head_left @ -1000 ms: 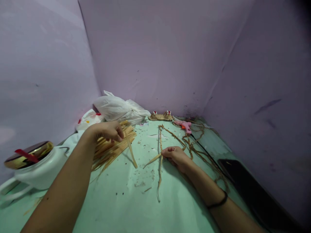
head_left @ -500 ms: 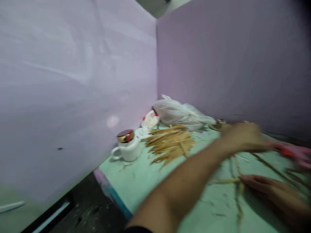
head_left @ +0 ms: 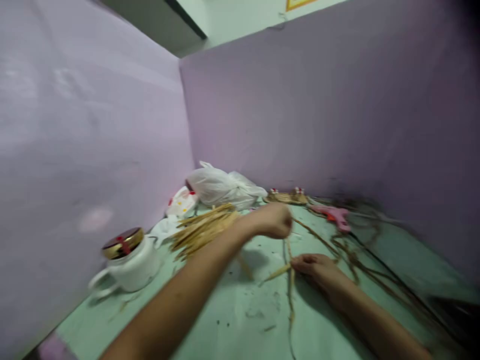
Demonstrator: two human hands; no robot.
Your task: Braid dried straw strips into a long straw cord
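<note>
My left hand [head_left: 272,221] hovers closed over the green table [head_left: 225,320], just above the far end of a long braided straw cord [head_left: 290,290]; what its fingers hold is blurred. My right hand [head_left: 315,267] rests on the table with fingers pinched on a flat straw strip [head_left: 275,274] where it meets the braid. A pile of loose straw strips [head_left: 202,229] lies to the left of my left hand.
A white mug with a gold lid [head_left: 127,260] stands at the left. White plastic bags [head_left: 221,185] sit at the back corner, with a small woven piece [head_left: 287,197] and a pink glue gun [head_left: 335,215] to their right. Tangled cord [head_left: 360,250] lies right. Purple walls enclose the table.
My left hand left the straw pile and swung right to above the braid. My right hand stayed pinched at the same spot. The camera swung left, then partly back.
</note>
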